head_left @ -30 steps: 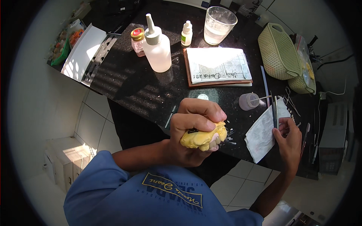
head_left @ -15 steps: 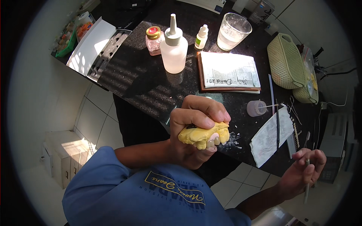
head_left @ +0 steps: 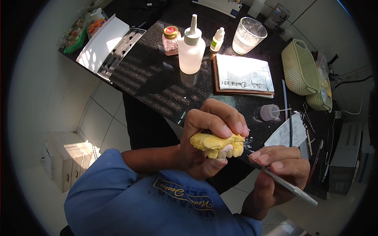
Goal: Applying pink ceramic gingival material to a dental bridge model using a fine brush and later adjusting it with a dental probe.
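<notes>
Head view, left hand (head_left: pixel 204 137) fingers clenched on yellow dental cast (head_left: pixel 215 142), right hand (head_left: pixel 277 173) fingers pinching thin metal tool (head_left: pixel 289 185) beside it

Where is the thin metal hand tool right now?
In the head view, the thin metal hand tool is lower right, held in the right hand, its tip beside the yellow dental cast gripped by the left hand.

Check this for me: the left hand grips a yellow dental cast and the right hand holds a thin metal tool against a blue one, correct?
Not quite. In the head view the right hand brings its thin metal tool to the same yellow dental cast that the left hand grips; no blue cast shows.
</notes>
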The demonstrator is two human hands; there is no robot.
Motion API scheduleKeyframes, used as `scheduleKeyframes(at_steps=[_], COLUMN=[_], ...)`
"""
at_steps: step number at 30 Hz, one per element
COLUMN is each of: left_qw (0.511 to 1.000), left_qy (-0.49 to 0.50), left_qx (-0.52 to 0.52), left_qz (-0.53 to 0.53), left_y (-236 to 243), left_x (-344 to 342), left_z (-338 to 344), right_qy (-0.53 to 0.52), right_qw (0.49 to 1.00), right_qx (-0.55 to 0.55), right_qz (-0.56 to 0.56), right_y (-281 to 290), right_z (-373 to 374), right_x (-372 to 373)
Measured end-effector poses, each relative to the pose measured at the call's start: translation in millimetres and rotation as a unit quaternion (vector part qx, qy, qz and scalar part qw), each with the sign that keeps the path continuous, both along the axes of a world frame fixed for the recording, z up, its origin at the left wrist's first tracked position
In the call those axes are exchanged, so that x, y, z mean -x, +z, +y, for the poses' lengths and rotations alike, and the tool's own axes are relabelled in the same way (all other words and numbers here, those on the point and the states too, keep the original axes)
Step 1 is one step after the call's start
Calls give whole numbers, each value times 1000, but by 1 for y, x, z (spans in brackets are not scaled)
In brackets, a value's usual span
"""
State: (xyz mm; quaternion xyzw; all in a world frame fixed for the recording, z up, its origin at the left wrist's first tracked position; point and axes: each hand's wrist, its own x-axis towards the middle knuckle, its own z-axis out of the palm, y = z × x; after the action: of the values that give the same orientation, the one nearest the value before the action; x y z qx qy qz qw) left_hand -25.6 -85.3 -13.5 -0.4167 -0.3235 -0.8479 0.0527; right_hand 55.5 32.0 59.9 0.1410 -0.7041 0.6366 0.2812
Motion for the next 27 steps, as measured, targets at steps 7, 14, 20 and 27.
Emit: scheduleKeyframes(at_steps=[7, 14, 20, 27], left_qw=[1000, 997, 995, 991], left_qy=[-16, -75, -92, -98], left_qx=[-10, 29, 45, 81], left_qz=[5, -22, -7, 40], left_y=[5, 8, 8, 12], left_x=[-3, -7, -8, -1], left_z=[-3, -9, -10, -16], right_qy=[2, 37, 98, 133], right_qw=[993, 995, 989, 985], right_qx=[-117, -69, -92, -105], right_qz=[27, 58, 60, 21], right_y=[-2, -2, 3, 9], right_z=[-1, 3, 9, 15], right_x=[4, 9, 10, 8])
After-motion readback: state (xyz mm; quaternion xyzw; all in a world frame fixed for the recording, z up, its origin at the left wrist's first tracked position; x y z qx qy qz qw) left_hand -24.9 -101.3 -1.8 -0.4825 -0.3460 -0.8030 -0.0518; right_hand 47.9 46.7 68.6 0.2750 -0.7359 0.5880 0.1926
